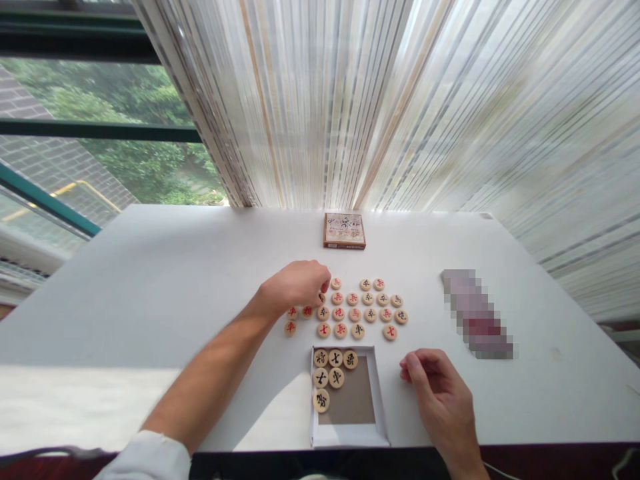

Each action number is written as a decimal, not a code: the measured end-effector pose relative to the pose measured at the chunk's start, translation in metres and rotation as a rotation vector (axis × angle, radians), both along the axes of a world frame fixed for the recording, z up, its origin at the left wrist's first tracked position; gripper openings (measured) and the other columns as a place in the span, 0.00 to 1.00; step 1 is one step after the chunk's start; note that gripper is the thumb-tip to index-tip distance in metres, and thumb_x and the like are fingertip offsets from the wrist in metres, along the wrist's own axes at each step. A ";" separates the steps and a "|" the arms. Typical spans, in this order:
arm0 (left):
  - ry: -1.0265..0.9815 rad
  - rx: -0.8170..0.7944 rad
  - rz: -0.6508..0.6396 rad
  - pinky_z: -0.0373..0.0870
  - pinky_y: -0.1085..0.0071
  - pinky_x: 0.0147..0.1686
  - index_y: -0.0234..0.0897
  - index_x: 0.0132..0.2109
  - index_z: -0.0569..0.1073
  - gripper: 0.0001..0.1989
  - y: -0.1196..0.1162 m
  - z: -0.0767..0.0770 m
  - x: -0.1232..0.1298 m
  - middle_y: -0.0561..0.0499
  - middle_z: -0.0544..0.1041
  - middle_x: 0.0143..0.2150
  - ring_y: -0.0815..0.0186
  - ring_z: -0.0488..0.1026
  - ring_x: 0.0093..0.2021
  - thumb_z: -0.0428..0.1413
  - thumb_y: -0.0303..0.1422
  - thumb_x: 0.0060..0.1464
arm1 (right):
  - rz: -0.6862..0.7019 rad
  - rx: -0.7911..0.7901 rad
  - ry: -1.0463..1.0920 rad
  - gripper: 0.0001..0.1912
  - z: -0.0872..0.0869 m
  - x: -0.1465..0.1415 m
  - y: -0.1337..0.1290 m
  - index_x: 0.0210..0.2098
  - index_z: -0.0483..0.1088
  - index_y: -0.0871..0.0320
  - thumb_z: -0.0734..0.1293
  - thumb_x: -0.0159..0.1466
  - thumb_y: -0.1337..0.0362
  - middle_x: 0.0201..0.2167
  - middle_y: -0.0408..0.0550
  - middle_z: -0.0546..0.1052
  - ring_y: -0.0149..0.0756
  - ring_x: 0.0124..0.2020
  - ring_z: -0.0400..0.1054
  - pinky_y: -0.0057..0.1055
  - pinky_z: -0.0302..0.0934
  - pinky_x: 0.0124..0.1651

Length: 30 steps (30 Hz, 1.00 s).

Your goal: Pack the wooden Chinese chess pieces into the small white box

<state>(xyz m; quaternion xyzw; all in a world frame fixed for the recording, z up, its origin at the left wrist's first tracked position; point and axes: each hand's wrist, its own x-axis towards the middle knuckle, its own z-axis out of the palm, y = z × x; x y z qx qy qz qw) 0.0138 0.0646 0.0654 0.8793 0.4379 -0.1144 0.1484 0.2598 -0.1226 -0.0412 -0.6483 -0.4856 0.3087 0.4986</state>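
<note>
Xiangqi pieces (355, 299), round wooden discs with painted characters, lie in two groups. Six with black characters sit in a white card tray (350, 436) near the front of the surface, packed along its top and left edges, and the tray's brown floor (355, 393) shows bare across the rest. About twenty more, nearly all with red characters, lie loose in uneven rows just above the tray.

The left hand (295, 285) arches over the left end of those loose discs, its fingers curled downward and touching or nearly touching them. The hand hides whatever is under it, so I cannot tell whether it holds a disc. The left forearm stretches diagonally in from a white sleeve (145, 457).

The right hand (435, 387) sits just right of the tray, its thumb and fingertips drawn into a narrow pinch with nothing visible between them.

Beyond the discs stands a small printed box (345, 231), and to the right lies a pixelated, blurred-out flat object (477, 313). A striped curtain (400, 100) and a window (100, 133) rise behind.
</note>
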 end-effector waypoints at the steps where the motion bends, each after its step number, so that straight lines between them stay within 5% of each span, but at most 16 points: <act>1: -0.003 -0.001 -0.001 0.64 0.70 0.31 0.41 0.40 0.81 0.10 0.000 0.000 0.000 0.48 0.82 0.38 0.59 0.78 0.36 0.63 0.31 0.47 | 0.000 0.000 0.001 0.12 0.000 0.000 0.000 0.35 0.71 0.55 0.70 0.66 0.53 0.28 0.45 0.78 0.35 0.29 0.73 0.27 0.70 0.34; 17: -0.195 -0.046 -0.009 0.59 0.72 0.27 0.39 0.36 0.76 0.03 0.001 0.013 -0.012 0.53 0.79 0.32 0.66 0.73 0.30 0.60 0.32 0.52 | 0.003 0.021 -0.010 0.13 0.002 -0.001 0.000 0.34 0.71 0.55 0.69 0.67 0.53 0.27 0.45 0.77 0.34 0.28 0.73 0.26 0.70 0.33; 21: -0.363 -0.163 -0.038 0.62 0.74 0.28 0.40 0.40 0.77 0.07 -0.001 0.019 -0.013 0.53 0.81 0.35 0.68 0.74 0.31 0.61 0.38 0.57 | 0.001 0.013 -0.015 0.13 0.003 -0.001 0.001 0.34 0.71 0.55 0.69 0.67 0.53 0.27 0.45 0.77 0.34 0.28 0.72 0.27 0.69 0.33; 30: -0.563 -0.388 -0.176 0.70 0.76 0.33 0.39 0.45 0.79 0.07 -0.017 0.025 0.000 0.51 0.83 0.37 0.68 0.79 0.34 0.58 0.32 0.61 | 0.033 0.034 -0.096 0.09 0.000 -0.005 -0.002 0.39 0.71 0.54 0.68 0.68 0.56 0.34 0.46 0.77 0.37 0.35 0.75 0.32 0.70 0.41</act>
